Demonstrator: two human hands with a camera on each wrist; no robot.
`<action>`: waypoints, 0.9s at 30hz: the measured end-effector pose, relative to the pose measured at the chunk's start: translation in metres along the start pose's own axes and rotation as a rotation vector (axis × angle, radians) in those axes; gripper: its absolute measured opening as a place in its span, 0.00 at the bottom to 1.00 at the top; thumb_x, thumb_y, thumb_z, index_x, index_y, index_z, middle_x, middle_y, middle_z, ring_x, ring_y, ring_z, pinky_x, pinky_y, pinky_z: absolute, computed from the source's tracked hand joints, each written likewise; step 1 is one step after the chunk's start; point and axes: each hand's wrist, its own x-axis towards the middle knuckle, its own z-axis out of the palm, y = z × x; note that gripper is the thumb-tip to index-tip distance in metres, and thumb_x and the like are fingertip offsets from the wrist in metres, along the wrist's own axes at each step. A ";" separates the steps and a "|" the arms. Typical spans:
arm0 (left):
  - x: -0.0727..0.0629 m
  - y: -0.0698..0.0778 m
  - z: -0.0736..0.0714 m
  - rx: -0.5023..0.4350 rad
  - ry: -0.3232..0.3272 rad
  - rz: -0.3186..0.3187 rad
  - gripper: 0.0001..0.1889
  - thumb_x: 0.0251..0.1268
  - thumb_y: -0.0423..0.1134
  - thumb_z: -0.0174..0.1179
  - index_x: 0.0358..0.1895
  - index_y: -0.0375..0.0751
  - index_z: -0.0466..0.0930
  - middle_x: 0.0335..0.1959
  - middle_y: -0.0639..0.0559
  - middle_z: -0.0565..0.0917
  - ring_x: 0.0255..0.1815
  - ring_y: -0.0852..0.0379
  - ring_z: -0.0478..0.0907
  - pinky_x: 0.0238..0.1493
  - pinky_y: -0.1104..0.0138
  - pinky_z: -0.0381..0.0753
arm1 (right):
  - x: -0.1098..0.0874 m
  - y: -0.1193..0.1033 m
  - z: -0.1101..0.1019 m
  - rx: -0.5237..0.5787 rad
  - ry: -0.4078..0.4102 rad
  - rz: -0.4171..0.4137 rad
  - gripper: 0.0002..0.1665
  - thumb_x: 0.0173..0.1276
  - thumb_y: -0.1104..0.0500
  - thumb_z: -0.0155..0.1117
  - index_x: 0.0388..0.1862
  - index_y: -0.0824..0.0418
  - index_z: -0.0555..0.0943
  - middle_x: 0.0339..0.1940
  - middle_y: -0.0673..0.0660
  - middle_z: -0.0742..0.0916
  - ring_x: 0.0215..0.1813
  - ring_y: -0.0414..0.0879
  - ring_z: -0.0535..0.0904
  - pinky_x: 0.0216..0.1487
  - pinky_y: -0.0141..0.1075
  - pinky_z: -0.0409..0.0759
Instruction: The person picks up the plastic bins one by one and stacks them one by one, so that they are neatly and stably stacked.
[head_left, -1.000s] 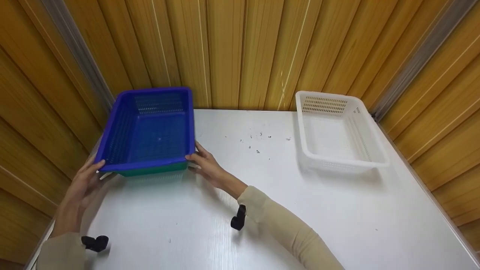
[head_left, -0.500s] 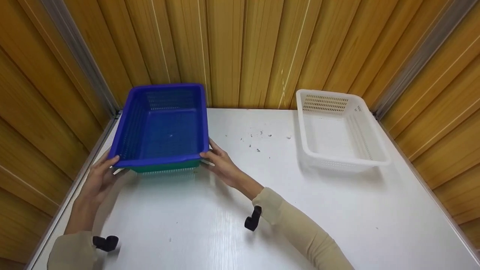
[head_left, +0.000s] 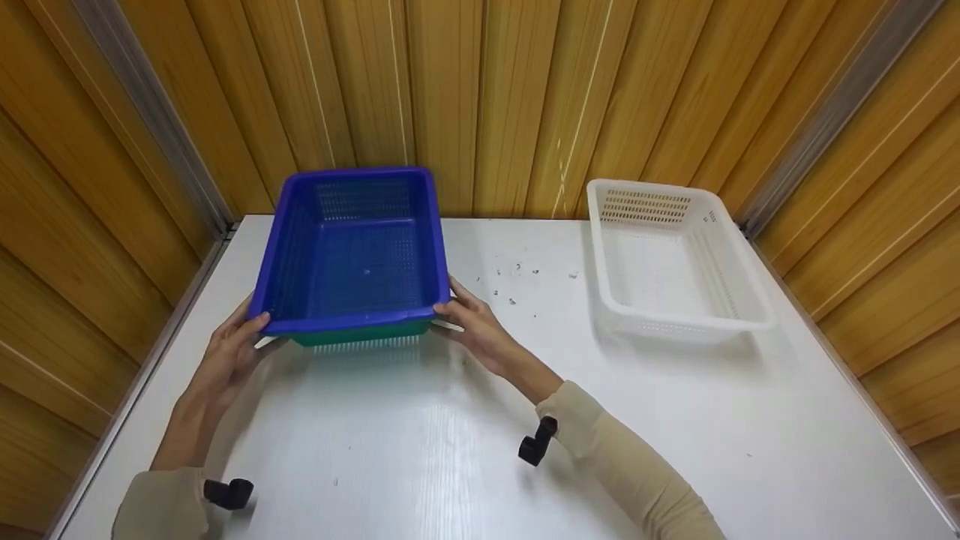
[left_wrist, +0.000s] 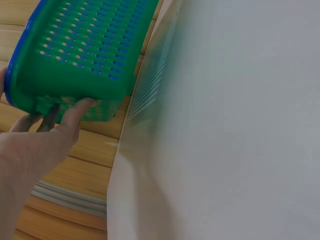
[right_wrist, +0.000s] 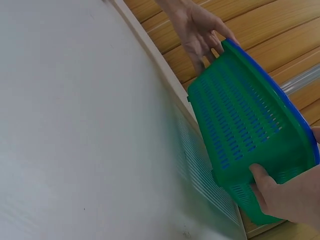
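A blue basket (head_left: pixel 367 262) sits nested inside a green basket (head_left: pixel 360 334) at the back left of the white table. In the wrist views, the green basket's slotted wall shows blue through its holes. My left hand (head_left: pixel 229 356) grips the near left corner, thumb on the blue rim and fingers under it against the green wall. At the near right corner my right hand (head_left: pixel 484 334) holds the stack the same way, thumb on the rim. Whether the green base touches the table, I cannot tell. Both baskets look empty inside.
A white basket (head_left: pixel 682 319) stands at the back right of the white table (head_left: pixel 465 450). Wood-patterned panels (head_left: pixel 442 97) wall the back and sides. Small dark marks (head_left: pixel 512 301) dot the tabletop between the baskets.
Both hands have moved the nested blue and green baskets to the right, away from the left wall. The grip looks the same. The white basket has stayed in place.
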 end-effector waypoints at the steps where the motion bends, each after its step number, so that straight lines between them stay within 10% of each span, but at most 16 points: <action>1: 0.000 -0.001 0.003 0.004 -0.001 -0.003 0.34 0.83 0.41 0.46 0.84 0.50 0.42 0.86 0.44 0.43 0.84 0.34 0.44 0.77 0.37 0.51 | -0.002 -0.001 -0.003 -0.004 0.006 0.001 0.43 0.76 0.59 0.57 0.85 0.48 0.53 0.82 0.65 0.65 0.72 0.54 0.74 0.76 0.55 0.69; 27: 0.033 -0.022 0.074 -0.111 0.003 -0.071 0.36 0.79 0.36 0.53 0.84 0.45 0.47 0.85 0.43 0.51 0.84 0.40 0.52 0.77 0.42 0.61 | -0.046 -0.021 -0.071 0.028 0.100 0.041 0.41 0.76 0.62 0.51 0.85 0.52 0.53 0.83 0.65 0.63 0.75 0.61 0.69 0.78 0.56 0.66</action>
